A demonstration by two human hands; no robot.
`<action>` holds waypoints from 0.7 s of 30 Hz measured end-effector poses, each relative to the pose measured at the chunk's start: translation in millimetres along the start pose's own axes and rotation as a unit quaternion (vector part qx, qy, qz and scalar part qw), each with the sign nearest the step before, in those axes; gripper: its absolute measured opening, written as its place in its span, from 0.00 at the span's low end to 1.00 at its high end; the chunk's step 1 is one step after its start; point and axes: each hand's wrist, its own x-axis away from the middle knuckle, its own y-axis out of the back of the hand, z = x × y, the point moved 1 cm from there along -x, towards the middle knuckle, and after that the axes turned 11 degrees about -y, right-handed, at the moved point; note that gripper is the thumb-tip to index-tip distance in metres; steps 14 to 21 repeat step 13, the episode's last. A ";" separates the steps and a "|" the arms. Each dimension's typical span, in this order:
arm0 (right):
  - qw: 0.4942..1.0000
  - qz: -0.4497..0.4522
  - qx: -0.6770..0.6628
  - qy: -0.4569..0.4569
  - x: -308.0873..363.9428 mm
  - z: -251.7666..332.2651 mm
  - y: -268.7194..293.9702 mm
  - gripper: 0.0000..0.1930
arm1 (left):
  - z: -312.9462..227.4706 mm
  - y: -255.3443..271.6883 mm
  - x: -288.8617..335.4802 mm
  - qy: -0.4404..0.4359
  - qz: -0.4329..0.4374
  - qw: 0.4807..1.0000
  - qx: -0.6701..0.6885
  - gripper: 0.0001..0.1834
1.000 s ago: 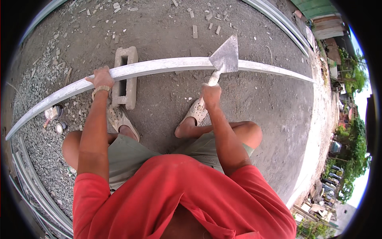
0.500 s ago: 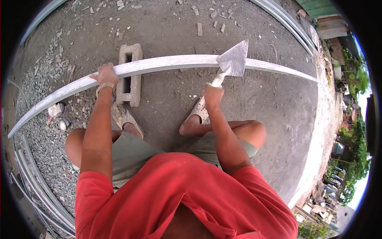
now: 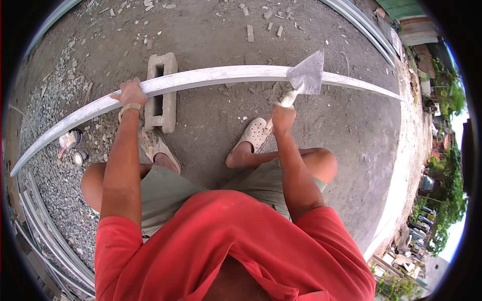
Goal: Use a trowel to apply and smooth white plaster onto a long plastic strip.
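A long whitish-grey bar (image 3: 216,75), its surface streaked, crosses in front of me from left to right, bent by the lens. It lies over a grey hollow concrete block (image 3: 169,113). My left hand (image 3: 132,94) grips the bar just left of the block, fingers over its far edge, a band on the wrist. In my right hand (image 3: 284,119) is the pale handle of a trowel, fingers wrapped round it. The trowel's wide grey blade (image 3: 307,75) lies across the bar, right of the block, and hides part of it.
Two cans (image 3: 80,158) stand on gravel (image 3: 55,188) at the left, one with a brush-like thing on it. Several long metal lengths (image 3: 45,220) lie at lower left, others (image 3: 359,25) at upper right. Broken chips (image 3: 250,33) are scattered beyond the bar. My clog-shod feet (image 3: 253,133) are near the block.
My right hand and the trowel have slid a short way right along the bar. The left hand keeps its grip in nearly the same place.
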 end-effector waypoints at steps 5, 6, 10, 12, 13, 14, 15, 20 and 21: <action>0.963 -0.019 0.256 0.087 76.5 -38.9 -53.7 0.16 | -1.9 8.8 2.5 -0.006 0.014 1.000 -0.009 0.21; 0.962 0.000 0.262 0.071 71.6 -33.6 -45.7 0.16 | -2.7 9.9 3.2 -0.003 0.016 1.000 -0.004 0.20; 0.990 -0.013 0.125 0.065 18.2 -7.4 -1.1 0.08 | -1.0 3.2 2.7 -0.004 0.006 1.000 0.003 0.20; 0.998 0.019 -0.036 -0.051 -15.8 4.3 18.6 0.06 | 0.8 0.4 -1.3 0.008 0.013 1.000 -0.001 0.23; 0.991 0.015 -0.092 -0.097 -31.7 3.6 19.4 0.08 | 1.5 -1.1 -2.9 0.004 0.015 1.000 -0.004 0.25; 0.991 0.015 -0.092 -0.097 -31.7 3.6 19.4 0.08 | 1.5 -1.1 -2.9 0.004 0.015 1.000 -0.004 0.25; 0.991 0.015 -0.092 -0.097 -31.7 3.6 19.4 0.08 | 1.5 -1.1 -2.9 0.004 0.015 1.000 -0.004 0.25; 0.991 0.015 -0.092 -0.097 -31.7 3.6 19.4 0.08 | 1.5 -1.1 -2.9 0.004 0.015 1.000 -0.004 0.25; 0.991 0.015 -0.092 -0.097 -31.7 3.6 19.4 0.08 | 1.5 -1.1 -2.9 0.004 0.015 1.000 -0.004 0.25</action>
